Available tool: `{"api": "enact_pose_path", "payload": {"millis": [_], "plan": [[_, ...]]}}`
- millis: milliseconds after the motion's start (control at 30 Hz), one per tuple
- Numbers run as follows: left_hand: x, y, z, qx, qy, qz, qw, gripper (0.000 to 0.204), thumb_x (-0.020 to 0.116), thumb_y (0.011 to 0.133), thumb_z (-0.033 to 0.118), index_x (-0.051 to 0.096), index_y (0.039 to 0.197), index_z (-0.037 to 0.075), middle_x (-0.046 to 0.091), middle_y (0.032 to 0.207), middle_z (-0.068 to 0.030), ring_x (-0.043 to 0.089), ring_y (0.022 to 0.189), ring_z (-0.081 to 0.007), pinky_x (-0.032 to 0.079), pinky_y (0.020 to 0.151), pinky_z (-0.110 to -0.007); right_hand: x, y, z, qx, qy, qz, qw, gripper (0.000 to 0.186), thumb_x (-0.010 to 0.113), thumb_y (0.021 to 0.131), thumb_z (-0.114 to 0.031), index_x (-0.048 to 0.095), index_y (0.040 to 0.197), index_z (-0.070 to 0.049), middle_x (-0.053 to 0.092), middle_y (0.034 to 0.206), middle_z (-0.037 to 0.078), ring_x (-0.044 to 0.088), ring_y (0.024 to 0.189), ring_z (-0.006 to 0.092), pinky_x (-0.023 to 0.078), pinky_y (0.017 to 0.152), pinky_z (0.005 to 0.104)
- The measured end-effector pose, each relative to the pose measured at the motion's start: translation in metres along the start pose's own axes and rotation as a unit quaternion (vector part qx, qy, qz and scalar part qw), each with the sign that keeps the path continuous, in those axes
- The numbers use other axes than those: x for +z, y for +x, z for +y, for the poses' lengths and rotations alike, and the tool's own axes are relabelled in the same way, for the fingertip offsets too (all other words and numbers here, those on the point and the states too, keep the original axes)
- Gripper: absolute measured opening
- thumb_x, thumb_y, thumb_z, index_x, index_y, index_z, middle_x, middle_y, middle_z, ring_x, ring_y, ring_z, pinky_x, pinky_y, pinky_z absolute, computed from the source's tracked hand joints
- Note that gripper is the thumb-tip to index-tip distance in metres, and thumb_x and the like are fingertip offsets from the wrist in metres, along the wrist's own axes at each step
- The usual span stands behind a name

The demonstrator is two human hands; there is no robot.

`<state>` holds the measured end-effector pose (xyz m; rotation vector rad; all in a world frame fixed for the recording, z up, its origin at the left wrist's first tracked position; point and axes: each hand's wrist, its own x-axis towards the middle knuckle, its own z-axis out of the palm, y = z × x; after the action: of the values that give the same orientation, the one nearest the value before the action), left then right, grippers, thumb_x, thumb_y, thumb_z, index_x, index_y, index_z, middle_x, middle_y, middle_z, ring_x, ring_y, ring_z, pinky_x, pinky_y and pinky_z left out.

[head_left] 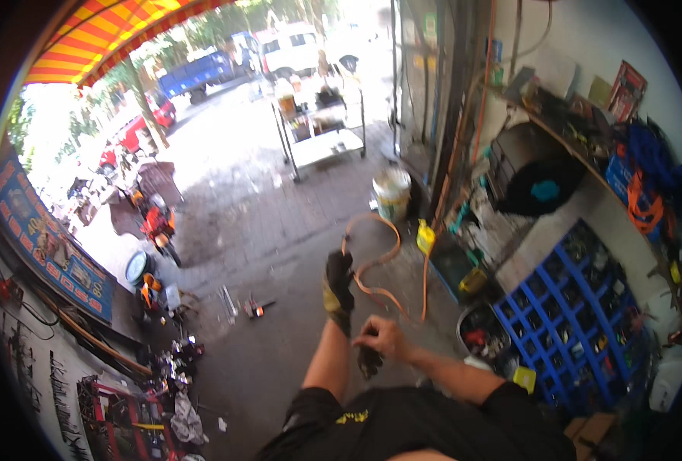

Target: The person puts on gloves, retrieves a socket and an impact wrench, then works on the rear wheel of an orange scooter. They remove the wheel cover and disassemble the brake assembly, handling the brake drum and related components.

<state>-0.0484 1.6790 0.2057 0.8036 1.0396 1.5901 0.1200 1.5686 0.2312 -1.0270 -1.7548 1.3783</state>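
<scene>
My left hand (pixel 338 284) is raised in the middle, in a dark glove with an olive-brown cuff; its fingers blend into the dark fabric, so I cannot tell whether they are curled. My bare right hand (pixel 379 335) is just below and right of it, fingers closed on a dark glove (pixel 369 359) that hangs down. An orange hose (pixel 397 247) snakes over the floor beyond my hands.
Ahead stand a wheeled cart (pixel 329 142) and white bucket (pixel 391 194). On the right are a yellow jug (pixel 425 234), round tub (pixel 483 329), blue compartment organizer (pixel 556 307) and cluttered shelf (pixel 571 138). Tools (pixel 253 307), metal parts (pixel 180 361) and a motorbike (pixel 159 230) are on the left.
</scene>
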Motion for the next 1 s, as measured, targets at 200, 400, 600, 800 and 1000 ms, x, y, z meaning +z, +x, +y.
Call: {"api": "enact_pose_path", "payload": {"millis": [200,400,600,800,1000], "plan": [[-0.048,-0.028,-0.003,0.126,0.307,-0.063,0.941,0.052,0.059,0.108,0.037,0.052,0.154,0.014,0.051,0.160,-0.0138,0.051,0.146,-0.0277,0.050,0.105,-0.044,-0.044,-0.004,0.023,0.078,0.108,0.114,0.985,0.026,0.087,0.092,-0.020,0.069,0.100,-0.002,0.073,0.089,0.002,0.067,0.081,0.0077,0.053,0.071,0.0244],[-0.016,-0.070,0.018,-0.271,0.087,-0.129,0.950,0.048,0.065,0.104,0.039,0.064,0.138,0.005,0.074,0.128,-0.0119,0.073,0.114,-0.0259,0.056,0.095,-0.039,-0.069,0.021,0.043,0.087,0.129,0.208,0.966,0.030,0.090,0.090,-0.018,0.067,0.101,-0.004,0.069,0.087,-0.001,0.059,0.074,0.0046,0.047,0.065,0.0212],[0.018,-0.091,0.055,-0.288,0.214,-0.313,0.879,0.048,0.065,0.102,0.042,0.071,0.130,0.003,0.077,0.114,-0.0105,0.074,0.103,-0.0202,0.058,0.091,-0.034,-0.078,0.023,0.036,0.070,0.185,0.212,0.957,0.031,0.090,0.089,-0.018,0.067,0.104,-0.002,0.069,0.090,0.000,0.060,0.074,0.0064,0.048,0.065,0.0226],[0.021,-0.103,0.038,-0.281,0.150,-0.386,0.866,0.038,0.068,0.099,0.035,0.074,0.121,0.004,0.076,0.107,-0.0062,0.072,0.093,-0.0166,0.057,0.082,-0.032,-0.076,0.006,0.049,0.138,0.200,0.091,0.966,0.031,0.087,0.090,-0.009,0.071,0.114,0.003,0.075,0.099,0.005,0.069,0.085,0.0104,0.055,0.076,0.0254],[-0.002,-0.105,0.001,-0.336,0.125,-0.440,0.824,0.037,0.067,0.099,0.028,0.071,0.121,-0.001,0.075,0.112,-0.0107,0.074,0.104,-0.0219,0.060,0.089,-0.041,-0.078,-0.019,0.074,0.207,0.222,0.002,0.953,0.024,0.076,0.097,-0.002,0.073,0.119,0.005,0.077,0.111,0.007,0.071,0.095,0.0132,0.057,0.087,0.0287]]}}
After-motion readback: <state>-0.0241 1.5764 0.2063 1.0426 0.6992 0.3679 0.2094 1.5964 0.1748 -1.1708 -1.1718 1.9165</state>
